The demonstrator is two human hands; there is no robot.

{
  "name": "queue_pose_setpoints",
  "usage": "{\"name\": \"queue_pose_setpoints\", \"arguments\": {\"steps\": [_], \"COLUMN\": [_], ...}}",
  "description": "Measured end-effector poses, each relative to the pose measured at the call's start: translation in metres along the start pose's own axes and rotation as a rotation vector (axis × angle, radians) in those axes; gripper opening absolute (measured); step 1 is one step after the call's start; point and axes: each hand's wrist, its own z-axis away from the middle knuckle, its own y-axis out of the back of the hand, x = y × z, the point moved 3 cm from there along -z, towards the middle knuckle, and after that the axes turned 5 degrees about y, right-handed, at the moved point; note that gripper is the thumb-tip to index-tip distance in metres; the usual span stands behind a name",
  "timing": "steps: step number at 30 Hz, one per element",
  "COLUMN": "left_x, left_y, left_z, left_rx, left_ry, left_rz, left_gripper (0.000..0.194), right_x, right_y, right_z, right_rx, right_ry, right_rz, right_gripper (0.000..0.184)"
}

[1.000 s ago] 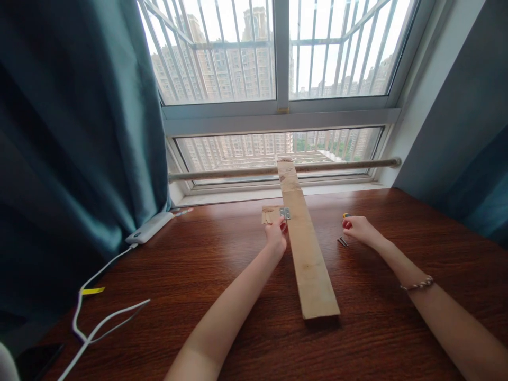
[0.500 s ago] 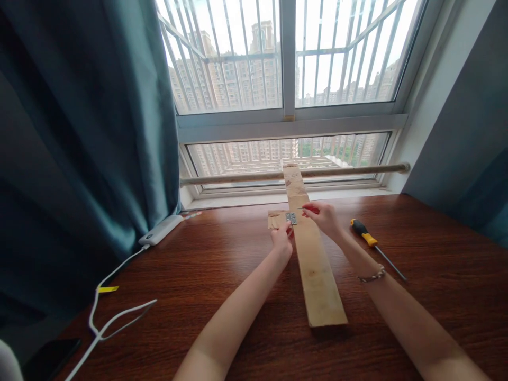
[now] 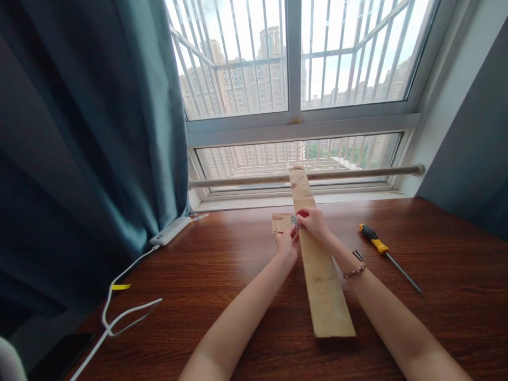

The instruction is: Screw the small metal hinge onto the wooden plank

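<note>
A long pale wooden board runs away from me across the table, with a short wooden piece at its left side. The small metal hinge lies where the two pieces meet, partly covered by fingers. My left hand is closed, thumb and fingertips pinching the hinge from the near side. From the right, my right hand rests over the board, its fingertips pinched at the hinge's right leaf. The thin screw seen in those fingers earlier is hidden now.
A yellow-and-black screwdriver lies right of the board, with loose screws near my right forearm. On the left are a white power bank, its white cable and a dark flat object. A window rail crosses behind the board.
My right hand has moved left and down, bringing its pinched fingertips onto the hinge. The loose screws beside my right forearm have come into sight. The camera view has shifted slightly.
</note>
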Motion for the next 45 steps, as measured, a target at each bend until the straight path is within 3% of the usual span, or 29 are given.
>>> {"name": "queue_pose_setpoints", "arguments": {"steps": [10,23,35,38,40,43,45], "left_x": [0.001,-0.004,-0.002,-0.002,-0.001,-0.002,-0.002], "left_y": [0.000,0.005,0.004,0.004,0.004,0.005,0.005], "left_z": [0.000,-0.012,-0.008,-0.007,-0.006,-0.007,-0.008], "left_rx": [-0.007,0.022,0.014,0.028,0.031,0.022,0.015], "left_ry": [0.019,-0.011,-0.004,-0.003,-0.010,-0.014,-0.010], "left_rz": [0.009,0.029,0.013,-0.018,-0.031,-0.028,-0.024], "left_gripper": [0.015,0.025,0.018,0.017,0.017,0.019,0.019], "right_x": [-0.008,-0.021,-0.014,-0.015,-0.009,0.017,0.047], "right_y": [-0.001,-0.009,-0.011,0.008,0.031,0.081,0.116], "right_z": [0.002,0.011,0.007,-0.003,-0.010,-0.015,-0.008], "right_rx": [-0.016,-0.143,-0.102,-0.083,-0.063,-0.048,-0.078], "right_ry": [0.111,0.228,0.157,0.123,0.052,-0.170,-0.435], "right_rz": [0.059,0.305,0.244,0.209,0.232,0.399,0.554], "right_gripper": [0.012,0.020,0.022,0.031,0.031,0.023,0.020]}}
